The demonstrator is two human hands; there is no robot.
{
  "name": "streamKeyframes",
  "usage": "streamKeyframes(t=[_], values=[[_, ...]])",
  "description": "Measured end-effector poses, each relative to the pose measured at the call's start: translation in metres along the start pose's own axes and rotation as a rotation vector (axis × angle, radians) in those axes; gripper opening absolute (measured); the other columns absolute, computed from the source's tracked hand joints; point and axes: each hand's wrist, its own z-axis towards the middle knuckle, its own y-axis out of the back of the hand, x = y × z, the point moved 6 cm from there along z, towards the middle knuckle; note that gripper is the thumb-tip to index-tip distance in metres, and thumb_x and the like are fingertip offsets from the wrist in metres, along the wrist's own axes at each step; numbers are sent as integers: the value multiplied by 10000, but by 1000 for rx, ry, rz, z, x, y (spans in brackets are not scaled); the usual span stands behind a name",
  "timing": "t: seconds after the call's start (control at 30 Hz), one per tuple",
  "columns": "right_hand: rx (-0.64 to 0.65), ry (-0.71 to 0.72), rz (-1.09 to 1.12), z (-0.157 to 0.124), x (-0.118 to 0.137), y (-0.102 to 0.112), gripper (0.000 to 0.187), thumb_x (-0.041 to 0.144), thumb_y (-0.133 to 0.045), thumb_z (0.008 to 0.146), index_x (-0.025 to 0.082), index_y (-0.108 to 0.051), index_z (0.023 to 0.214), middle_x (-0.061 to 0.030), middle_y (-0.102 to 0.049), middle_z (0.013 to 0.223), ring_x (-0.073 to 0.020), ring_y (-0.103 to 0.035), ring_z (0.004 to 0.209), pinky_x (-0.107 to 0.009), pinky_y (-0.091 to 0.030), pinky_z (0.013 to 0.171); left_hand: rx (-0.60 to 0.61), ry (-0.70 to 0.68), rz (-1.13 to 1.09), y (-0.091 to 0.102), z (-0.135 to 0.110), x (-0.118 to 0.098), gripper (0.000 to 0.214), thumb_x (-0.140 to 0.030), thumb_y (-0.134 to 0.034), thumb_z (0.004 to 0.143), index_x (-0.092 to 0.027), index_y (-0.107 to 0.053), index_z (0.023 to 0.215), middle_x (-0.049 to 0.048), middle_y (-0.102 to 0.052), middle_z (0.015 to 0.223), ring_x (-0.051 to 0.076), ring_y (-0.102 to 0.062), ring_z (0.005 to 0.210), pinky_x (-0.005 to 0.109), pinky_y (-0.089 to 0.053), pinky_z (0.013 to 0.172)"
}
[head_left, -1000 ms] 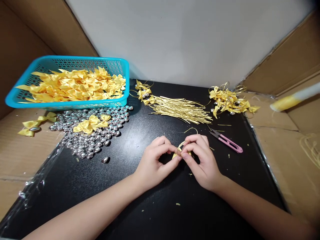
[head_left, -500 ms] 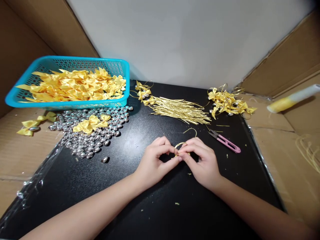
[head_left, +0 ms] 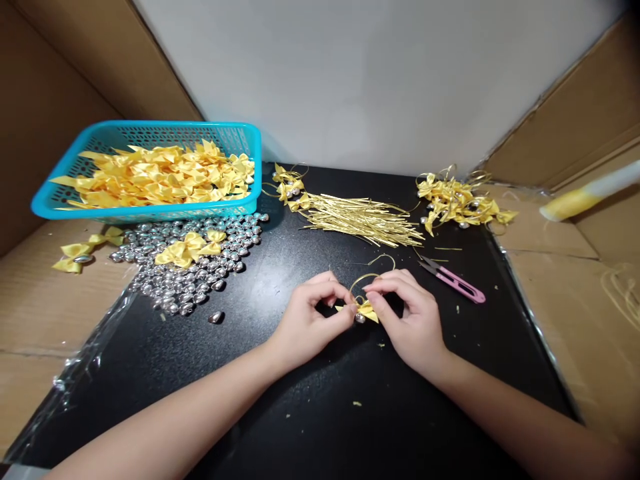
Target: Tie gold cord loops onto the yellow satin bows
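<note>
Head view, clock directions taken from the small yellow satin bow between the hands. The left hand pinches the bow's left side between thumb and forefinger; the right hand has its fingertips drawn close beside the gold metallic cord loop, though whether they grip it cannot be told. The bow bears a shiny silver bead; the loop's fastening is hidden. Apparently done: heaped bow-bead-loop pieces between 1 and 2 o'clock and a smaller cluster at 11. Apparently left: straight gold cords at 12, loose silver teardrop beads between 9 and 10, and yellow bows filling a turquoise perforated plastic basket at 10. Pink-handled thread snips lie at 2.
</note>
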Motion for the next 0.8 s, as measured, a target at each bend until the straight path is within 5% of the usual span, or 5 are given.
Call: streamKeyframes(t=[0.33,0.5,0.8], values=[[-41,205,-239,-3,23,1,171,147,-664,765,245,-677,903,-64,-627,1040,-246,-562,974,-440,-434,862,0,22,-8,1,-1,0,164,-195,-609,767,-150,-637,612,-29,-463,579,112,-426,587,240,-339,574],[-46,273,-300,-5,25,-1,128,137,-695,756,237,-621,728,-21,-680,843,-219,-581,844,-419,-399,799,-10,46,1,1,0,3,143,-165,-592,754,-152,-662,629,-36,-447,572,108,-407,576,238,-330,573],[66,208,-64,-3,12,-9,131,105,-634,838,225,-605,883,11,-701,750,-153,-641,702,-377,-451,794,23,36,8,3,1,2,208,-262,-623,806,-152,-645,631,-20,-477,593,124,-463,603,249,-366,600]])
